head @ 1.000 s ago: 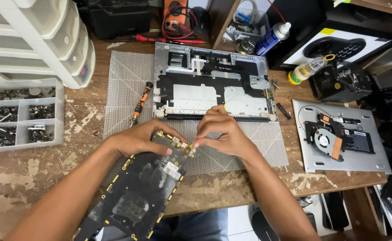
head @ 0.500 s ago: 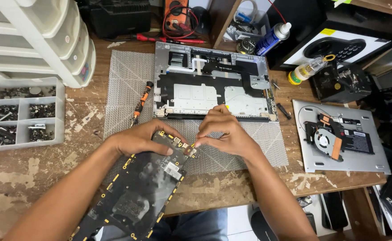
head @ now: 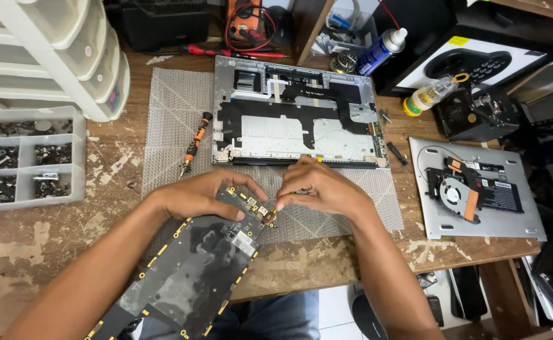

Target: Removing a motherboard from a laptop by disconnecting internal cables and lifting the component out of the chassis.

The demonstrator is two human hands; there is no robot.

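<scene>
My left hand (head: 202, 195) grips the far end of a long black circuit board (head: 188, 271) that slants from the grey mat toward me over the table's edge. My right hand (head: 319, 187) pinches at a small part on the board's far right corner (head: 267, 217), fingertips closed on it. Just beyond both hands lies an opened silver laptop chassis (head: 295, 123) with its inner metal plates showing. An orange-handled screwdriver (head: 194, 143) rests on the grey mat (head: 169, 107) left of the chassis.
A clear compartment box of screws (head: 24, 157) sits at the left, white drawers (head: 56, 50) behind it. At right lies a silver panel with a fan (head: 472, 189). A small bottle (head: 429, 94), a spray can (head: 380, 50) and black devices crowd the back right.
My right hand's fingertips have shifted slightly down onto the board's corner. The board and my left hand stay almost where they were.
</scene>
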